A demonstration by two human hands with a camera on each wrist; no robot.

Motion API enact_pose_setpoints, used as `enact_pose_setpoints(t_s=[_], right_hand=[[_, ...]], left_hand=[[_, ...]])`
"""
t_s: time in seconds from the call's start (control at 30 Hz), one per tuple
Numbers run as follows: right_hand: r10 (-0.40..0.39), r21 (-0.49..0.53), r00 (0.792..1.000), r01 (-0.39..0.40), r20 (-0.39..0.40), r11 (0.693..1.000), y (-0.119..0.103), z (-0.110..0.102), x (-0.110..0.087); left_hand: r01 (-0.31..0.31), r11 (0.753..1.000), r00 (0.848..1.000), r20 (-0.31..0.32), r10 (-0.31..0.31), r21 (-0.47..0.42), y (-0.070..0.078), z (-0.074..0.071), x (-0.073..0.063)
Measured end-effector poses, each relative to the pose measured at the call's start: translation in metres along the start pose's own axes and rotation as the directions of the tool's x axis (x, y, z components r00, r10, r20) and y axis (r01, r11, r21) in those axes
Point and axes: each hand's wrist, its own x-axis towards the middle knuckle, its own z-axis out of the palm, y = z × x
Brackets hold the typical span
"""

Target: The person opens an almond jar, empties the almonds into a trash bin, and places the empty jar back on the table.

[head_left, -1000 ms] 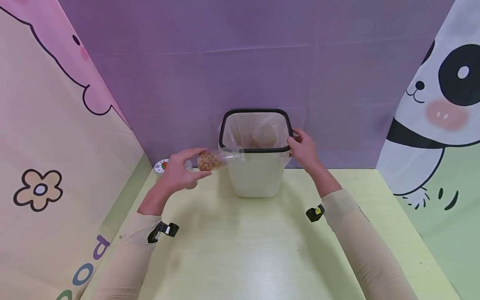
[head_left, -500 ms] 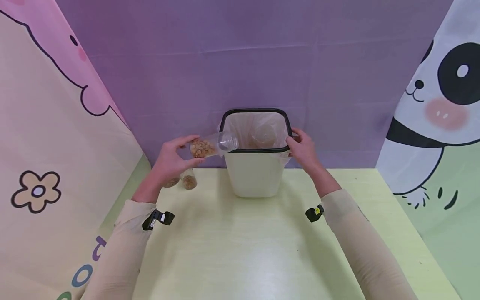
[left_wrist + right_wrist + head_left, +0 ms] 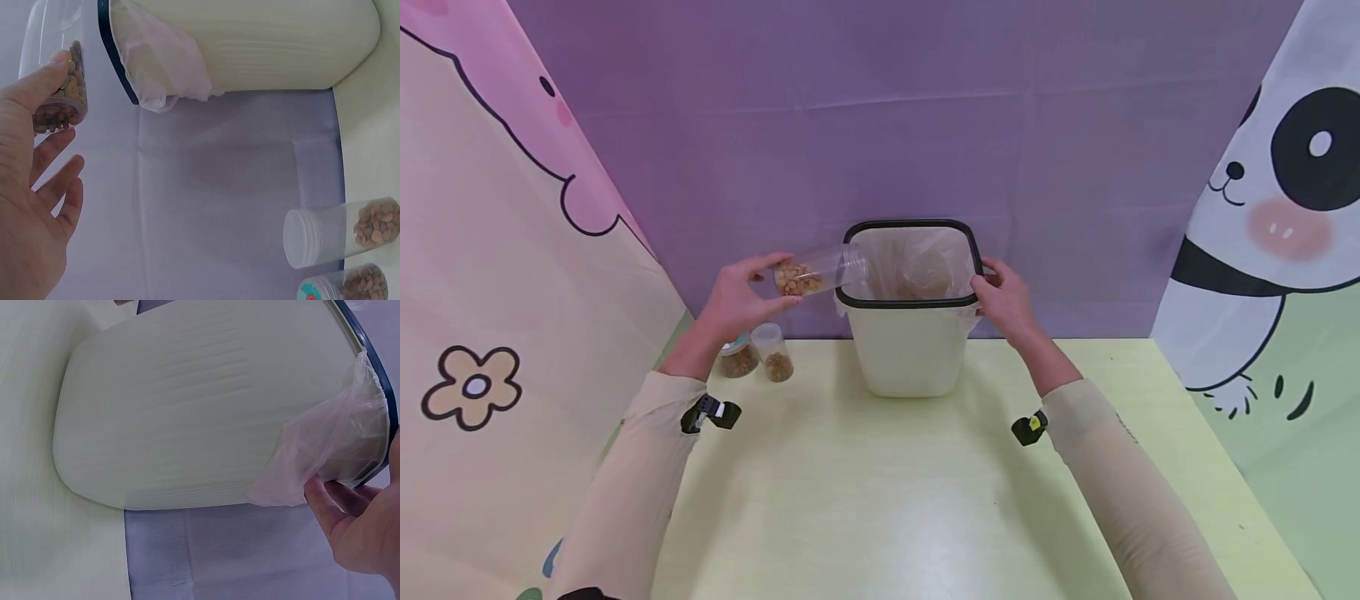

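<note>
My left hand (image 3: 733,300) grips a clear plastic jar (image 3: 829,268) by its base end, thumb below and fingers above in the head view. Brown nut-like pieces (image 3: 796,278) lie in the base half of the jar. It is tipped on its side, its lidless mouth reaching over the left rim of a pale trash can (image 3: 913,354). The can has a black rim ring and a clear liner bag (image 3: 910,258). My right hand (image 3: 1007,304) holds the right side of the rim; in the right wrist view its fingers (image 3: 322,503) are against the overhanging bag.
Left of the can stand a capped slim jar (image 3: 777,360) and a wider jar (image 3: 737,361) with a colourful lid, both with brown pieces inside. The pale table (image 3: 865,483) meets a purple backdrop (image 3: 925,108) behind the can.
My left hand has lifted the jar up and back from in front of the can to over its left rim. The two standing jars have come into fuller view. My right hand stays put.
</note>
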Motion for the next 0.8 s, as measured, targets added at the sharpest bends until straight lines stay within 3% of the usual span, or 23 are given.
enact_pose_setpoints(t_s=[0.13,0.37,0.8], right_hand=[[0.005,0.005,1.0,-0.005,-0.01,1.0,0.0,-0.001,0.0],[0.005,0.017,1.0,-0.005,-0.011,1.0,0.001,-0.002,0.0],[-0.002,0.02,1.0,0.002,-0.001,1.0,0.004,-0.004,-0.001]], left_hand=[[0.013,1.0,1.0,0.017,-0.014,0.026,-0.004,-0.003,0.007],[-0.017,0.996,1.0,0.026,0.015,0.087,-0.007,-0.008,0.021],[-0.058,0.98,0.99,0.136,0.032,0.192,0.002,-0.014,0.034]])
